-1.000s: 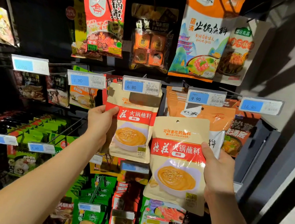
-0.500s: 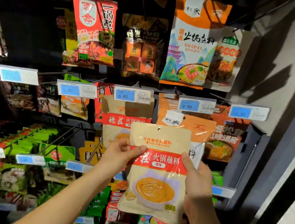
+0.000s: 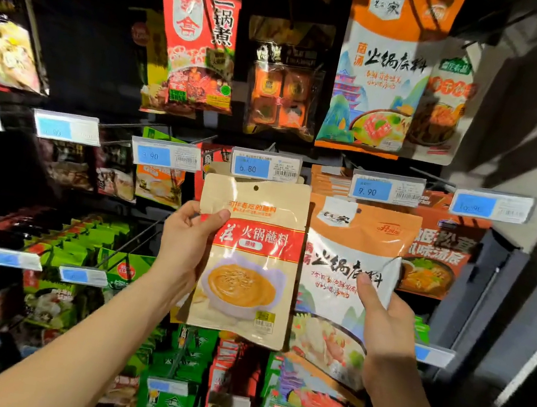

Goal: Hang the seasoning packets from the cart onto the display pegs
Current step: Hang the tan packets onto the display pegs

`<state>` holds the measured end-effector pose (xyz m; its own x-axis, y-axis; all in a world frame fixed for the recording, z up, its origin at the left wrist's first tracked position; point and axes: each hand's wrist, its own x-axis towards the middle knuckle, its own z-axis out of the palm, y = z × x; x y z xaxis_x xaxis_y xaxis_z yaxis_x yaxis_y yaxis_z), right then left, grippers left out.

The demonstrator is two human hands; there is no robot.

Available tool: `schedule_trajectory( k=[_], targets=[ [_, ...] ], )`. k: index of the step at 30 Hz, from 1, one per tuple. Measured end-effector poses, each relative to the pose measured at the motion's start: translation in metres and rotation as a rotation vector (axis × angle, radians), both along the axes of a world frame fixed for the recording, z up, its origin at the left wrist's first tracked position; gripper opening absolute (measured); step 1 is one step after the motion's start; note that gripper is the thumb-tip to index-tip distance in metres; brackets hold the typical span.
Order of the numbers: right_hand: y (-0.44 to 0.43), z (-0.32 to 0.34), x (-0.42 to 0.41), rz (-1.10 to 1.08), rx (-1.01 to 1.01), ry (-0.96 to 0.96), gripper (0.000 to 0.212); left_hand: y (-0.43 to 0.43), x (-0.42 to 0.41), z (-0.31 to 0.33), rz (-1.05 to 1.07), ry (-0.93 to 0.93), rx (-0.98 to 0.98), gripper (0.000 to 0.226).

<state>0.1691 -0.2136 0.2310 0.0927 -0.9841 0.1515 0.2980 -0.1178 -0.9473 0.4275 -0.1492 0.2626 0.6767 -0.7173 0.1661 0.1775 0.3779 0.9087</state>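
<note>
Left hand (image 3: 185, 247) pinches the upright packet (image 3: 251, 270), its hole (image 3: 255, 188) just under the 6.80 tag (image 3: 265, 167); right hand (image 3: 384, 323) grips the neighbouring pouch (image 3: 351, 246).

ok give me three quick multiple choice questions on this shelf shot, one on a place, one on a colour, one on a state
1. Which price sits right above the beige sauce packet? A) 9.90 B) 6.80 C) 3.90
2. What colour is the band across that packet? A) green B) blue C) red
3. What is the right hand doing? A) gripping the orange-and-white soup base packet B) hanging empty C) pulling a price tag

Answers: B, the 6.80 tag hangs just over its top edge; C, the band is red; A, its thumb presses the front and fingers wrap the edge.
</note>
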Motion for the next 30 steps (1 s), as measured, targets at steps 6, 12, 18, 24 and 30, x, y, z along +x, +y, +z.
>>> schedule_trajectory(
  k=[6,12,18,24,30],
  targets=[
    [-0.002,0.001,-0.001,0.003,-0.005,-0.001,0.01,-0.007,-0.002,-0.004,0.096,-0.061,0.004,0.022],
    [-0.002,-0.001,0.0,-0.007,0.006,0.0,0.01,-0.005,-0.002,-0.003,0.153,-0.165,-0.029,0.017],
    [-0.002,-0.003,0.003,-0.002,0.024,-0.006,0.009,-0.014,0.002,0.006,0.136,-0.08,-0.003,0.021],
    [-0.005,-0.004,0.001,-0.019,0.03,-0.025,0.01,-0.023,0.003,0.005,0.148,-0.019,0.061,0.026],
    [-0.014,-0.012,-0.003,-0.024,0.026,-0.011,0.009,-0.036,0.008,0.007,0.208,-0.08,0.1,0.027]
  ],
)
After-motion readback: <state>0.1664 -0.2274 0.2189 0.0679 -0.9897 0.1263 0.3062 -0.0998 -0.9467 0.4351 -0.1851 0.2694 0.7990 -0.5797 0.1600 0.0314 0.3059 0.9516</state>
